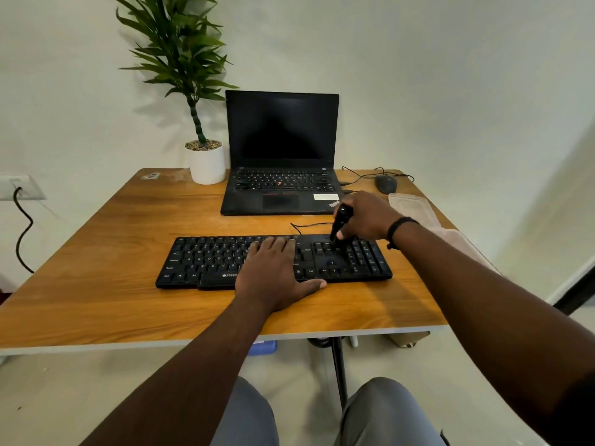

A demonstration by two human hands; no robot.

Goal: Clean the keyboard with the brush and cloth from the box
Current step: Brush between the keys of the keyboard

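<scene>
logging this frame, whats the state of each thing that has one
laptop: lid open, screen dark
keyboard: flat on the table, cable attached
brush: held, tip on keys
box: lid on
left hand: flat on the keyboard
right hand: grips the brush

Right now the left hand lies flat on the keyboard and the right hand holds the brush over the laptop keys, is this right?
Not quite. In the head view the right hand holds the brush down on the keyboard, near its number pad, not over the laptop. The left hand does lie flat on the keyboard.
</scene>
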